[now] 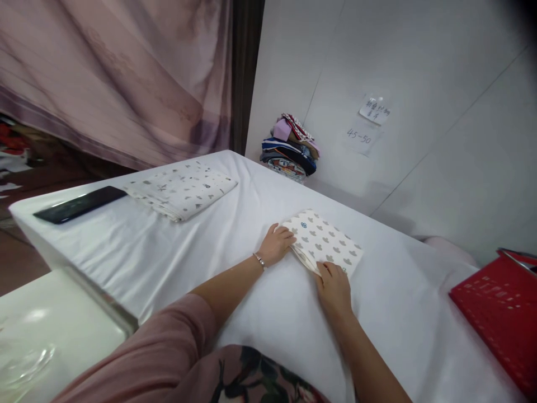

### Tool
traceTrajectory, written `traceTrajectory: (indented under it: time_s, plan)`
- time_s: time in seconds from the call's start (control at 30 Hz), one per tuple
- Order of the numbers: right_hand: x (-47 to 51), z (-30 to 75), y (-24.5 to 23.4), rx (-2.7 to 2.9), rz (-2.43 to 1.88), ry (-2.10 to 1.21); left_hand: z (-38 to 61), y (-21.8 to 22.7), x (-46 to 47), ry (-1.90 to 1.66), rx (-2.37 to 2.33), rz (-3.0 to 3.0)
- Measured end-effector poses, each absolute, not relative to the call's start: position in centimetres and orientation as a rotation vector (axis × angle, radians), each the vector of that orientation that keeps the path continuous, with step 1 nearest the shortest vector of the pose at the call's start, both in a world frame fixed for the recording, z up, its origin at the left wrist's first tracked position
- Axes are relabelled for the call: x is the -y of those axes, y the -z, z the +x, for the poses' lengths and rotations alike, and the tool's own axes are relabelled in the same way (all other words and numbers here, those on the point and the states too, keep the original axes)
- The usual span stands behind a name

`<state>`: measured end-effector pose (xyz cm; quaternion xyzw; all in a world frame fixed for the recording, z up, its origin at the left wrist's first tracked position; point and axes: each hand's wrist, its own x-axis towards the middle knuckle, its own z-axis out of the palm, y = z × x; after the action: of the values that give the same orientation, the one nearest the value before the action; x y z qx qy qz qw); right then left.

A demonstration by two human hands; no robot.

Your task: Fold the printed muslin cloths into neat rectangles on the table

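Observation:
A folded white cloth (329, 238) with a grey cloud-like print and a small blue figure lies on the white-covered table (247, 296). My left hand (277, 245) holds its left corner, fingers curled over the edge. At the near edge, my right hand (334, 288) grips the cloth with the fingers on top and the thumb side tucked at the fold. Between the two hands the layers gape slightly. Farther left on the table lies another folded white cloth (184, 189) with small grey and dark prints, touched by neither hand.
A black phone-like slab (81, 204) lies at the table's left end. A red box or bag (499, 313) stands at the right edge. Folded fabrics (289, 145) are stacked beyond the far edge by the wall. A pale surface (54, 330) adjoins at lower left; a pink curtain (126, 73) hangs behind.

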<state>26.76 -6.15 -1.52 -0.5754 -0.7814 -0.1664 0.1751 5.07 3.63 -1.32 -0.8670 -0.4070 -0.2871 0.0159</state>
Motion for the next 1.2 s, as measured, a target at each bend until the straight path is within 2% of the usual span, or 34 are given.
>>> traceTrajectory:
  time_s: [0.4, 0.6, 0.9, 1.2]
  plan:
    - [6.5, 26.2, 1.2, 2.202, -1.663, 0.383, 4.8, 0.3, -2.2, 1.003, 1.062, -2.774]
    - [6.8, 25.8, 1.6, 2.182, -1.620, 0.444, 5.0, 0.6, -2.5, 0.966, 0.908, -2.873]
    - [6.9, 25.4, 0.7, 2.241, -1.627, 0.328, 5.3, 1.0, -3.1, 1.120, 0.922, -2.861]
    - [7.2, 25.2, 1.5, 2.382, -1.558, 0.256, 5.3, 1.0, -3.1, 1.094, 1.016, -2.858]
